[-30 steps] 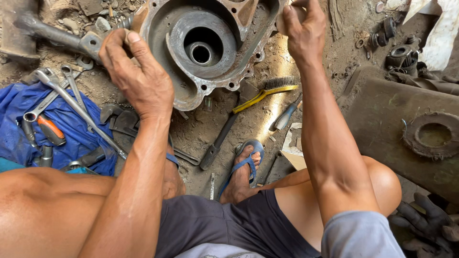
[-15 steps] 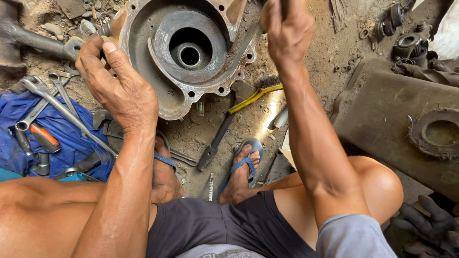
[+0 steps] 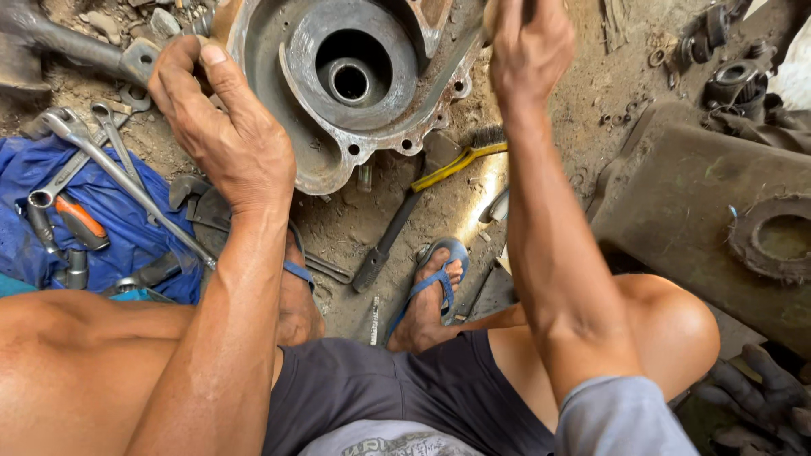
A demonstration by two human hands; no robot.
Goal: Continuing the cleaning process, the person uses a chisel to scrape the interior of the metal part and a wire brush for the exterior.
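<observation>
The left hand (image 3: pixel 224 127) clasps the left rim of the round metal housing (image 3: pixel 338 76), fingers curled over its edge; the right hand (image 3: pixel 528 51) grips its right rim, fist closed; wrenches (image 3: pixel 110 169) lie just left of the left wrist

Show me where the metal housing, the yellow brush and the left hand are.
housing (image 3: pixel 317 165): head view, lower flange.
yellow brush (image 3: pixel 456 162): head view, yellow handle.
left hand (image 3: pixel 224 127): head view, back of the hand.
</observation>
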